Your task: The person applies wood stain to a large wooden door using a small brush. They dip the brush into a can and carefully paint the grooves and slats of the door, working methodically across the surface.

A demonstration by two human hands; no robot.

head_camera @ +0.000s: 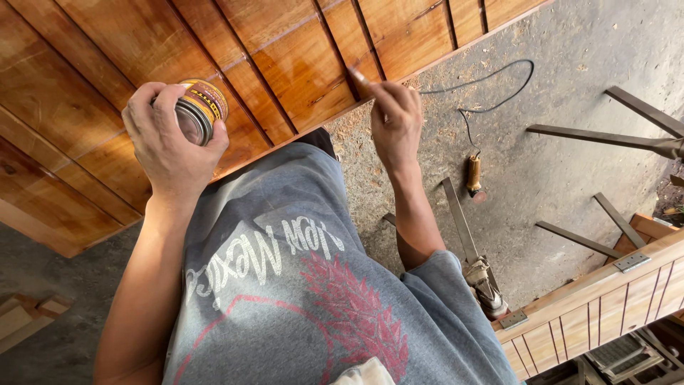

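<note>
My left hand [169, 142] grips a small round tin can [201, 109] with a yellow and dark label, held over the varnished wooden plank panel [107, 64]. My right hand [396, 121] pinches a thin stick-like tool [358, 76], perhaps a small brush, whose tip touches the panel near its lower edge. The wood around the tip looks glossy and wet. My grey printed shirt [299, 285] fills the lower middle of the view.
A concrete floor [570, 64] strewn with wood shavings lies to the right. A black cable [499, 85] runs to a wooden-handled tool [474, 175]. Metal bars [605, 135] lie at right. A slatted wooden door with hinges [613, 285] sits at lower right.
</note>
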